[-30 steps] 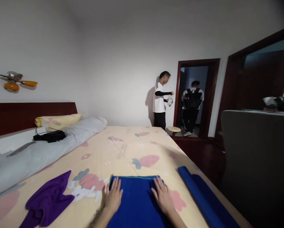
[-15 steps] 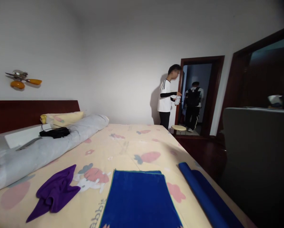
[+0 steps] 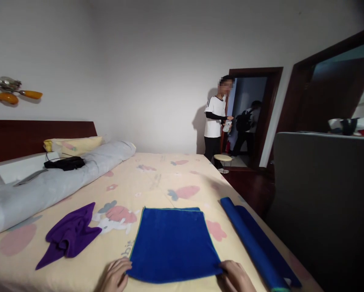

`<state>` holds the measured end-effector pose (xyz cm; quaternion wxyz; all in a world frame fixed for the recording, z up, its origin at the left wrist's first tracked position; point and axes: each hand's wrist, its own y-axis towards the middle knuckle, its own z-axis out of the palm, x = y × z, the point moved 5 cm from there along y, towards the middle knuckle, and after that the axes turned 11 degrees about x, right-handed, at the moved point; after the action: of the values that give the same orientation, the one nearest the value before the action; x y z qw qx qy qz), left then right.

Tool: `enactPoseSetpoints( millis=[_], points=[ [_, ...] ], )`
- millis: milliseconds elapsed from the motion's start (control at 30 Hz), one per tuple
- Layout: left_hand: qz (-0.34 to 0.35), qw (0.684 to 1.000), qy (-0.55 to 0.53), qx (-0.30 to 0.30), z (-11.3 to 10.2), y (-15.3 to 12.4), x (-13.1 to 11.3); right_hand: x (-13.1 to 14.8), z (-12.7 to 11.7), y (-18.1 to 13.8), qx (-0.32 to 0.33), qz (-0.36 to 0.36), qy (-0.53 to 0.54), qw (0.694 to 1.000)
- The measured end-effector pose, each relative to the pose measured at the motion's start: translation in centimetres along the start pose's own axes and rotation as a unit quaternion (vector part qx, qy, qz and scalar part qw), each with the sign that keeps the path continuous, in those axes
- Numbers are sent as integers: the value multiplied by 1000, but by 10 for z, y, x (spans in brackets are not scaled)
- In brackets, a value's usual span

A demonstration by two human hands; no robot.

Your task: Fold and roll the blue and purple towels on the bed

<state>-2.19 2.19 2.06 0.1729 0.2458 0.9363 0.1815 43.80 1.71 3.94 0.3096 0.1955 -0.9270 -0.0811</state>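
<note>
A blue towel (image 3: 172, 243) lies flat on the yellow cartoon-print bed sheet (image 3: 157, 182) in front of me. My left hand (image 3: 116, 275) pinches the towel's near left corner, fingers curled. At the near right corner, my right hand (image 3: 236, 277) grips the towel's edge with closed fingers. A crumpled purple cloth (image 3: 69, 235) lies to the left of the towel. A rolled blue cloth (image 3: 251, 243) lies along the bed's right edge.
A rolled grey duvet (image 3: 54, 182) with a black device (image 3: 64, 163) on it lies at the bed's left. A grey chair back (image 3: 324, 194) stands at right. One person in a white shirt (image 3: 215, 121) stands by the doorway; another (image 3: 245, 125) is beyond it. A small stool (image 3: 222, 159) is near them.
My hands left the towel's far part, went out of view, and now hold its near corners. The camera tilted down slightly. The person in white moved toward the doorway.
</note>
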Motion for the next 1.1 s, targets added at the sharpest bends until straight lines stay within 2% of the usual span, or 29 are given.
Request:
enactPoseSetpoints(
  millis=[100, 167, 233, 333, 467, 533, 600, 667, 700, 767, 833, 900, 1000, 1100],
  points=[
    [-114, 986, -118, 4, 3, 9, 18, -1, -3, 12, -26, 87, 120, 989],
    [-171, 971, -166, 8, 5, 18, 26, -3, -1, 27, -37, 96, 162, 982],
    [-201, 966, -160, 6, 7, 28, 29, -10, 2, 41, -47, 98, 153, 982],
    [-198, 978, -69, 10, 12, 40, 26, -28, 9, 55, -49, 113, 47, 991],
    [-195, 978, 76, 22, 13, 42, 15, -47, 15, 53, -45, 120, -82, 988],
    [-213, 966, 142, 22, 9, 43, 4, -44, 15, 49, -77, 116, -121, 983],
    [-224, 957, 184, 28, 11, 49, -15, -24, 20, 48, -124, 92, -179, 972],
    [-190, 963, 184, 54, 24, 61, -44, 9, 36, 52, -140, 38, -209, 967],
    [-147, 972, 169, 76, 34, 67, -61, 27, 48, 56, -116, 1, -203, 972],
    [-34, 984, 118, 131, 58, 76, -94, 57, 75, 62, -16, -74, -171, 982],
    [35, 980, 75, 178, 73, 75, -110, 68, 93, 62, 96, -111, -141, 979],
    [15, 977, 64, 204, 73, 66, -97, 54, 89, 54, 146, -79, -127, 978],
    [-41, 972, 72, 222, 53, 46, -52, 12, 60, 38, 135, 4, -124, 983],
    [-26, 974, 79, 212, 31, 34, -21, -14, 36, 29, 127, 13, -133, 983]
  ],
)
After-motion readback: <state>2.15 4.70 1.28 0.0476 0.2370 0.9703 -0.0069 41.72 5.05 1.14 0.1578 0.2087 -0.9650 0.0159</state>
